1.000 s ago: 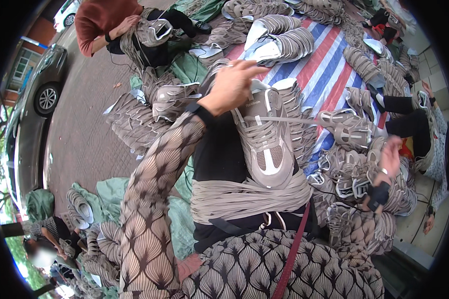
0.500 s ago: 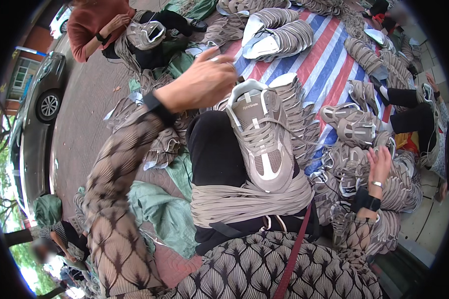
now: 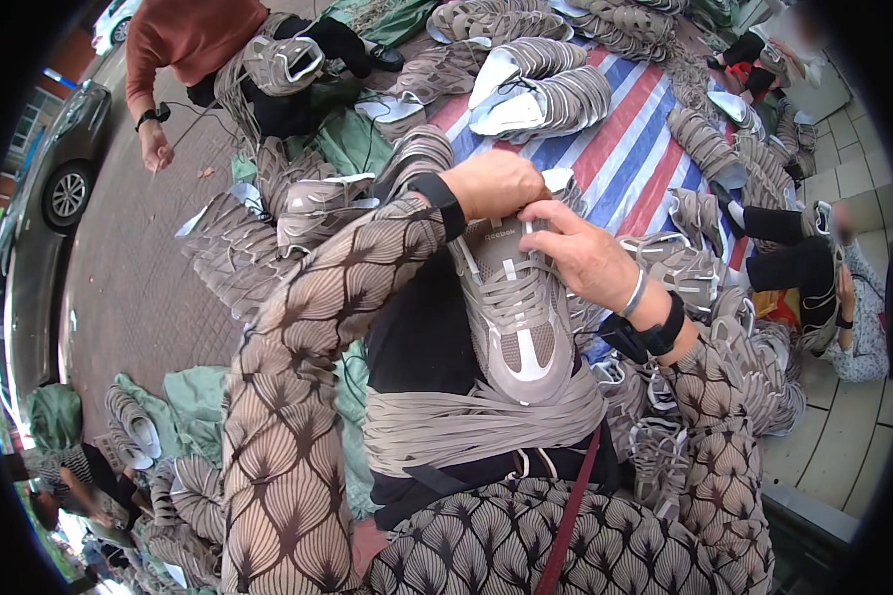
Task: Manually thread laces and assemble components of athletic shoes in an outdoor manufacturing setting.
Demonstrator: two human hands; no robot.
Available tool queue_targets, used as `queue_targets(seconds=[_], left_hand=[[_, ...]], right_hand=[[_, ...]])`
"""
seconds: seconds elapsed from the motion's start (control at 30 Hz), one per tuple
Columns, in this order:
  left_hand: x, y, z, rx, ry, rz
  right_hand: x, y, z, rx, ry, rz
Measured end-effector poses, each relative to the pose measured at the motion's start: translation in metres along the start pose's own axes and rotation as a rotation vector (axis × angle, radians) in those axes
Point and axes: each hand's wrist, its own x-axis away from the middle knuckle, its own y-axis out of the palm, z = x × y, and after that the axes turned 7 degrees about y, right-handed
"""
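Observation:
A beige and grey sneaker [image 3: 514, 312] lies on my lap, its toe toward me and its laces threaded through the eyelets. My left hand [image 3: 494, 185] is closed in a pinch at the collar; what its fingers hold is hidden. My right hand [image 3: 593, 260] grips the collar's right side, with thumb and forefinger bent over the top of the tongue, close to the left hand. A thick bundle of loose beige shoelaces [image 3: 476, 428] lies across my black-trousered thighs, just below the toe.
Rows of nested shoe uppers [image 3: 556, 104] stand on a red, white and blue striped sheet [image 3: 625, 134]. More sneakers [image 3: 670, 263] are heaped at my right. Green sacking [image 3: 352, 421] lies at my left. Another person [image 3: 198, 45] sits far left with a shoe; a car [image 3: 55, 198] is parked beyond.
My left hand has come down and right to the collar. My right hand has moved in from the right onto the shoe. The view has shifted slightly.

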Motion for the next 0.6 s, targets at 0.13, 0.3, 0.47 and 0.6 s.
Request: queue_targets(seconds=[0.13, 0.3, 0.47, 0.6], left_hand=[[0.023, -0.019, 0.004, -0.232, 0.033, 0.094], [0.069, -0.057, 0.027, -0.457, -0.056, 0.141], [0.099, -0.07, 0.067, -0.235, -0.112, 0.074], [0.099, -0.073, 0.087, 0.433, -0.427, 0.055]], right_hand=[[0.003, 0.004, 0.003, -0.147, 0.0, 0.091], [0.014, 0.013, 0.007, -0.691, 0.395, 0.277], [0.003, -0.001, -0.005, -0.46, 0.233, 0.248], [-0.019, -0.006, -0.024, -0.155, 0.055, 0.022]])
